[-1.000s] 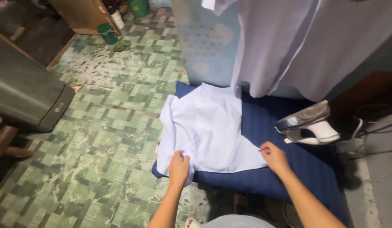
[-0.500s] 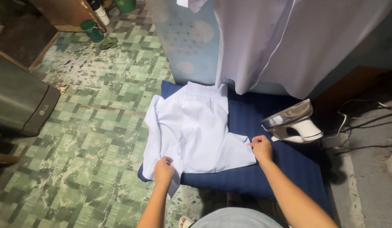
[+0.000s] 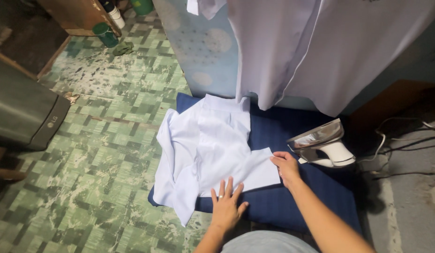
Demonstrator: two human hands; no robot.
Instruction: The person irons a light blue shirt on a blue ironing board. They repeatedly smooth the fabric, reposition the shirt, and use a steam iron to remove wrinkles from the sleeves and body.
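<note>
A pale blue-white shirt point(image 3: 210, 145) lies spread on a dark blue padded cloth point(image 3: 292, 201) on the floor. My left hand point(image 3: 227, 206) rests flat, fingers apart, on the shirt's near edge and the blue cloth. My right hand point(image 3: 285, 167) pinches the right end of the shirt's sleeve. A white iron point(image 3: 323, 143) with a shiny soleplate stands on its heel just right of my right hand.
White garments point(image 3: 320, 47) hang above the far end of the cloth. A dark grey appliance point(image 3: 25, 112) sits on the green patterned floor tiles point(image 3: 100, 154) at left. Cables point(image 3: 405, 136) trail at right. A green cup point(image 3: 105, 33) stands far left.
My left hand has slid right along the shirt's near edge and now lies flat. My right hand stays on the sleeve end. The view has shifted slightly.
</note>
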